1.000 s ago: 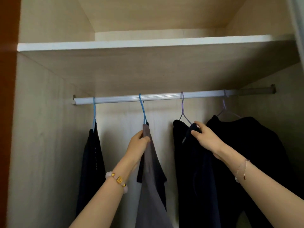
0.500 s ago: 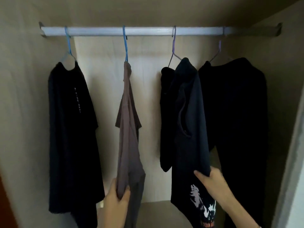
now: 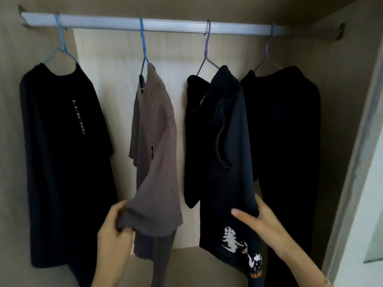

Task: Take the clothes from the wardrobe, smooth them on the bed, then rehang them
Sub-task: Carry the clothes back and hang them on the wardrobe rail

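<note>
Several garments hang from a white rail (image 3: pixel 170 24) inside the wardrobe. A black T-shirt with grey lettering (image 3: pixel 62 141) hangs at the left on a blue hanger. A grey-brown T-shirt (image 3: pixel 155 146) hangs beside it on a blue hanger; my left hand (image 3: pixel 114 230) grips its lower hem, lifted and bunched. A dark navy printed T-shirt (image 3: pixel 230 154) hangs on a purple hanger; my right hand (image 3: pixel 257 218) pinches its side edge low down. A black garment (image 3: pixel 286 141) hangs at the far right.
The wardrobe's left wall (image 3: pixel 10 141) and right wall (image 3: pixel 335 121) close in the hanging space. The wooden floor of the compartment (image 3: pixel 186 266) lies under the clothes. A pale door frame (image 3: pixel 358 162) stands at the right edge.
My hands went from the hanger necks down to the lower parts of the grey-brown and navy shirts. The view dropped. The grey-brown hem is now lifted and spread.
</note>
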The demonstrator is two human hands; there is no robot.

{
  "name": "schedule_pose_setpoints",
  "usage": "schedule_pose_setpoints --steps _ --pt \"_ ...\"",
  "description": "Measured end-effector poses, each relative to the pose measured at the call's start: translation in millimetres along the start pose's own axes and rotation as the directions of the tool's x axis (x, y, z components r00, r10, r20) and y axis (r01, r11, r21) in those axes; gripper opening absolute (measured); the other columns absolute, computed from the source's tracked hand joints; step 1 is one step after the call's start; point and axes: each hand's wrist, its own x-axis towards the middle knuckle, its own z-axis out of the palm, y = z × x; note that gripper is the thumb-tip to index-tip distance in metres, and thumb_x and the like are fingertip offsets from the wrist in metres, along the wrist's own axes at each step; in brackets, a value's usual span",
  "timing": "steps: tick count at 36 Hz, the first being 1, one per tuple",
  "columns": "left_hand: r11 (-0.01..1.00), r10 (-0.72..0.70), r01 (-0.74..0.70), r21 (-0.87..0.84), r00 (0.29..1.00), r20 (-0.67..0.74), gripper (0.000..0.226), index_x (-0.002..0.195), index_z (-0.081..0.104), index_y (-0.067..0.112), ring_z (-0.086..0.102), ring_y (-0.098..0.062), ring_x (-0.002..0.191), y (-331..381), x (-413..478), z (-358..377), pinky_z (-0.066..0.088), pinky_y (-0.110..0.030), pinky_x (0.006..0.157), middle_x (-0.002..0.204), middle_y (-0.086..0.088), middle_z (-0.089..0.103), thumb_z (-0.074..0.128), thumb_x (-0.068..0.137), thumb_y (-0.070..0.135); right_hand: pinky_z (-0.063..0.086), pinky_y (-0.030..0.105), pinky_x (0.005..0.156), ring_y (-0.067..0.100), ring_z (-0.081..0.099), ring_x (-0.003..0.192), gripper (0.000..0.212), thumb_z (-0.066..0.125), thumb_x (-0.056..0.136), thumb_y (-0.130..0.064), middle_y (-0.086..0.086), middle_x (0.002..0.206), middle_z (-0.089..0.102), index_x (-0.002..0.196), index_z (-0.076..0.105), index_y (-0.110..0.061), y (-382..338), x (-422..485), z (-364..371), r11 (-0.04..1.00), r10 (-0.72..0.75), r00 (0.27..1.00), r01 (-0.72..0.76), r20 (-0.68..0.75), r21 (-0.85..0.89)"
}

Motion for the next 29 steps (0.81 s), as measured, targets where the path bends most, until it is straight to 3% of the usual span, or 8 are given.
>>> schedule_pose_setpoints --steps 1,4,8,10,16,20,24,29 --pt "0.944 0.005 -0.046 0.328 0.992 0.125 0.053 0.106 0.057 0.016 0.058 -0.005 0.088 1 4 -8 0.045 0.005 0.069 0.095 0.007 0.062 0.039 0.079 -0.027 0.051 0.007 0.069 -0.003 0.066 0.093 0.049 0.071 0.081 -0.012 -0.01 0.108 0.068 0.122 0.051 -0.029 -18 5 -4 0.997 -0.06 0.998 0.061 -0.015 0.044" --pt "0.867 0.292 -0.353 0.352 0.932 0.216 0.075 0.103 0.059 0.038 0.057 0.008 0.104 22 45 -20 0.039 0.005 0.085 0.108 0.01 0.063 0.041 0.073 -0.029 0.048 0.002 0.069 -0.013 0.062 0.094 0.052 0.068 0.082 -0.022 -0.018 0.113 0.063 0.128 0.046 -0.032 -67 22 -16 0.975 -0.219 0.974 0.221 -0.065 0.036" --pt "0.862 0.137 -0.411 0.298 0.753 0.643 0.078 0.107 0.058 0.06 0.046 0.018 0.12 75 68 -29 0.042 -0.015 0.096 0.125 0.027 0.058 0.059 0.077 -0.012 0.051 0.009 0.073 -0.011 0.063 0.095 0.051 0.067 0.082 -0.034 -0.019 0.114 0.063 0.129 0.048 -0.035 -122 45 -27 0.951 -0.307 0.949 0.309 -0.066 0.009" --pt "0.859 0.159 -0.446 0.251 0.699 0.697 0.064 0.11 0.058 0.055 0.049 0.012 0.122 94 63 -24 0.046 -0.018 0.098 0.127 0.026 0.058 0.061 0.075 0.002 0.052 0.018 0.081 -0.003 0.066 0.096 0.049 0.067 0.082 -0.036 -0.015 0.114 0.065 0.129 0.05 -0.032 -144 55 -29 0.941 -0.337 0.939 0.339 -0.072 0.008" --pt "0.813 0.422 -0.568 0.128 0.726 0.544 0.031 0.104 0.063 0.03 0.063 0.0 0.107 132 80 30 0.046 -0.005 0.084 0.11 0.012 0.068 0.061 0.085 0.006 0.051 0.034 0.097 0.012 0.066 0.101 0.044 0.066 0.083 -0.038 -0.004 0.113 0.068 0.123 0.058 -0.021 -202 94 -31 0.913 -0.404 0.902 0.408 -0.152 -0.006" --pt "0.732 0.538 -0.657 0.182 0.721 0.437 0.026 0.098 0.056 0.042 0.058 -0.005 0.11 151 103 67 0.049 -0.024 0.095 0.111 0.017 0.063 0.056 0.086 0.019 0.043 0.024 0.093 0.013 0.057 0.108 0.056 0.062 0.085 -0.039 -0.004 0.119 0.059 0.134 0.049 -0.015 -236 118 -33 0.905 -0.408 0.893 0.367 -0.192 -0.214" --pt "0.619 0.617 -0.691 0.375 0.722 0.312 0.033 0.12 0.056 0.03 0.052 -0.013 0.117 163 122 93 0.045 -0.045 0.1 0.123 0.01 0.055 0.051 0.088 0.032 0.046 0.033 0.097 0.024 0.058 0.112 0.045 0.06 0.085 -0.031 0.006 0.119 0.064 0.124 0.059 -0.009 -258 137 -33 0.818 -0.397 0.899 0.255 -0.186 -0.515" --pt "0.474 0.611 -0.757 0.45 0.651 0.45 0.042 0.139 0.043 0.034 0.029 -0.014 0.138 173 140 120 0.026 -0.035 0.113 0.146 0.009 0.037 0.044 0.097 0.031 0.047 0.037 0.095 0.029 0.059 0.112 0.038 0.06 0.085 -0.018 0.015 0.121 0.063 0.118 0.062 0.001 -277 149 -25 0.789 -0.3 0.948 0.185 -0.104 -0.586"
